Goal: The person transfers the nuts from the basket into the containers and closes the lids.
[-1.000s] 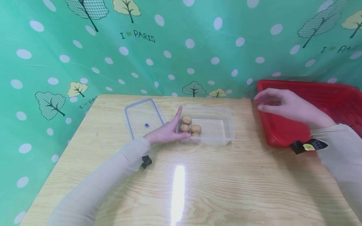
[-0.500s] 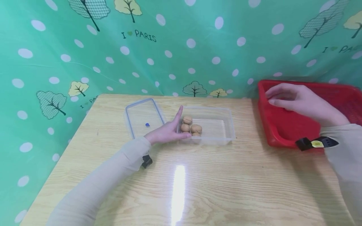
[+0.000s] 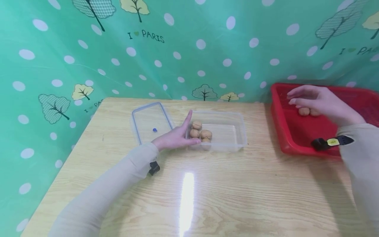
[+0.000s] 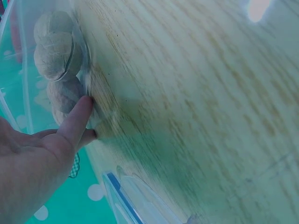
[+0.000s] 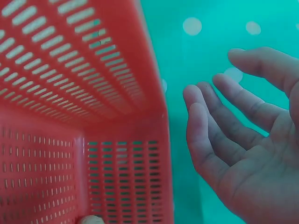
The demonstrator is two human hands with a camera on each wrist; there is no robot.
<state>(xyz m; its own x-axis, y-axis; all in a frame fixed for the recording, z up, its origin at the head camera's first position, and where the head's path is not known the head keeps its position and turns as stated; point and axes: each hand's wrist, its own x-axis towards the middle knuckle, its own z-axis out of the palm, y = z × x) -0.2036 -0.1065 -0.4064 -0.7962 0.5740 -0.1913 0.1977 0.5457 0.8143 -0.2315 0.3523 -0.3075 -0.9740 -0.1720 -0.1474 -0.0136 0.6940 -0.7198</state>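
My left hand [image 3: 176, 136] rests against the left end of a clear plastic container [image 3: 241, 130], thumb at the front wall and forefinger pointing toward the back. Several walnuts [image 3: 205, 134] lie bunched at that end. Through the wall, the left wrist view shows the walnuts [image 4: 56, 56] beside my thumb. My right hand [image 3: 321, 102] hovers over the left part of a red plastic basket [image 3: 284, 144], fingers loosely bent. Under it, walnuts [image 3: 304, 111] show on the basket floor. Nothing is in the right palm [image 5: 261, 172] in the right wrist view.
A clear lid [image 3: 148, 118] with a blue seal lies left of the container, partly behind my left hand. The wooden table [image 3: 237, 191] ends at a green patterned curtain [image 3: 177, 42]. The basket's slotted walls [image 5: 126, 177] rise around its floor.
My right hand has moved right, from the basket's left rim to over its inside, and walnuts have come into view beneath it. The left hand and the container stay in place.
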